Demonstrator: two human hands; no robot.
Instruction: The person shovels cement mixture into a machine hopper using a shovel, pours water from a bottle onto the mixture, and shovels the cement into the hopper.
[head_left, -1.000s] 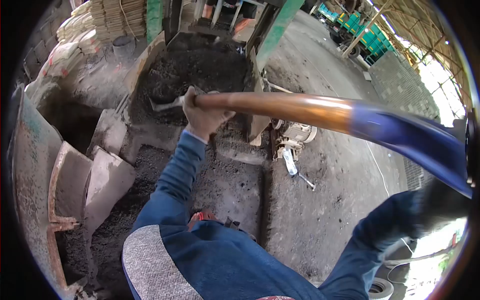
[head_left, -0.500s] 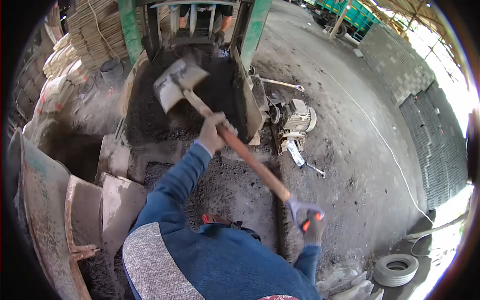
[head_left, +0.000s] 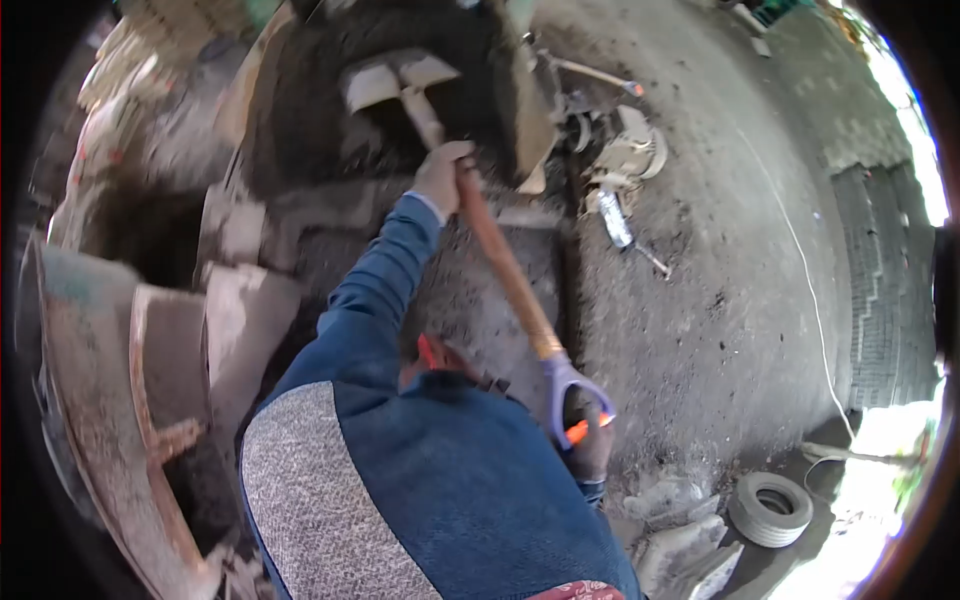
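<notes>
Dark, loose material (head_left: pixel 320 125) covers the floor of a walled bin (head_left: pixel 538 135) ahead of the person, its side walls rising left and right. The shovel (head_left: pixel 508 268) reaches into this bin, its pale blade (head_left: pixel 372 86) above or against the material; blur hides which, and whether the blade carries a load. The left hand (head_left: pixel 440 180) is wrapped around the shaft, just behind the blade. The right hand (head_left: pixel 594 445) is closed about the orange-marked grip of the purple D-shaped handle, near the person's body.

Right of the bin, beside a motor (head_left: pixel 632 150), lies a clear bottle (head_left: pixel 615 220); its contents cannot be told, and any print on it is too small and blurred to read. Another long handle (head_left: pixel 600 76) with an orange tip lies beyond the motor. To the left, a dark pit (head_left: pixel 150 230) opens in the ground near a curved, rust-stained metal shell (head_left: pixel 95 330). A tyre (head_left: pixel 745 520) lies at lower right.
</notes>
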